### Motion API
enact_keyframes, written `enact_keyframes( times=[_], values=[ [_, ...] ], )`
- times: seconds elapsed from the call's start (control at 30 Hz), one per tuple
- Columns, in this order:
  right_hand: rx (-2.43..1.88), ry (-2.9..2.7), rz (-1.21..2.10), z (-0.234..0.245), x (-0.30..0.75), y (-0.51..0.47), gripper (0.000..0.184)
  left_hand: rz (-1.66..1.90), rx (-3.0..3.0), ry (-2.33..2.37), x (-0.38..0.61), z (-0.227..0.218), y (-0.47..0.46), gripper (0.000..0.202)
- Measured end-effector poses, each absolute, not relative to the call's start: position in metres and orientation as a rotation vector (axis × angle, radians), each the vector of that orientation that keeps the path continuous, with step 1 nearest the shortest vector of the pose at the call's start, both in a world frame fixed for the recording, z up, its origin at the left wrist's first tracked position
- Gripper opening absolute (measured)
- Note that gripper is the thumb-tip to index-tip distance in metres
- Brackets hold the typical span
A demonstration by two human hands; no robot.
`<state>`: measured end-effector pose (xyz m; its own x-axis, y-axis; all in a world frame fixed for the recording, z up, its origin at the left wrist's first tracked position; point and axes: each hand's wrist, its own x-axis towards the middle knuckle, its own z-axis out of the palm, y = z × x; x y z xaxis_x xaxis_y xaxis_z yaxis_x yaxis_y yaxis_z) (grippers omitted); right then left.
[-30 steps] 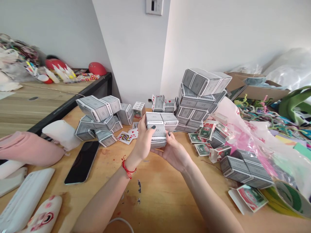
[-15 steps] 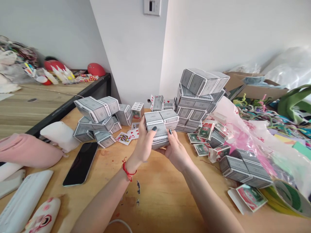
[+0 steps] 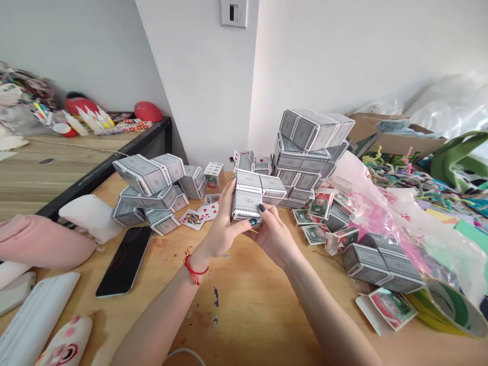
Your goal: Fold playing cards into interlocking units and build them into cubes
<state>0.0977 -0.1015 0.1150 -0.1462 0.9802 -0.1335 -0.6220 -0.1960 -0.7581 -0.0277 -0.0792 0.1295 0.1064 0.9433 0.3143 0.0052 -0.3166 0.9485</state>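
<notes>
Between my hands is a block of joined playing-card cubes (image 3: pixel 247 198), raised over the table, its faces showing grey card backs. My left hand (image 3: pixel 222 223) wraps its left side, with the thumb along the bottom near edge. My right hand (image 3: pixel 275 231) grips the lower right, thumb on the near corner; its other fingers are partly hidden underneath. Behind the block stand a card cube with a red heart card (image 3: pixel 263 163) and a tall stack of card blocks (image 3: pixel 312 147). Left of my hands lie loose playing cards (image 3: pixel 192 218) beside another stack of card blocks (image 3: pixel 148 188).
A phone (image 3: pixel 125 262) lies at the left, near a pink pouch (image 3: pixel 46 241). On the right are small card boxes (image 3: pixel 319 205), another card block (image 3: pixel 381 264), a yellow tape roll (image 3: pixel 450 307) and plastic bags (image 3: pixel 385 203). A wall (image 3: pixel 198 76) rises behind.
The held block has turned and tilted slightly in my hands. My left thumb has slid from its near face down to the bottom edge, and my right thumb has shifted a little.
</notes>
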Motion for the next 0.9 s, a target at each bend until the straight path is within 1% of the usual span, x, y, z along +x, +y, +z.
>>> enact_keyframes(
  times=[0.13,0.4,0.9],
  values=[
    [-0.752,-0.637,1.624,0.113,0.095,-0.101,0.027,1.232,1.467,0.896,-0.028,0.123,-0.077,0.073],
    [-0.779,-0.667,1.584,0.111,0.094,-0.1,0.03,1.256,1.582,0.732,-0.032,0.119,-0.075,0.079],
    [-0.801,-0.698,1.555,0.106,0.096,-0.097,0.027,1.241,1.845,0.85,-0.034,0.118,-0.073,0.075]
  ],
)
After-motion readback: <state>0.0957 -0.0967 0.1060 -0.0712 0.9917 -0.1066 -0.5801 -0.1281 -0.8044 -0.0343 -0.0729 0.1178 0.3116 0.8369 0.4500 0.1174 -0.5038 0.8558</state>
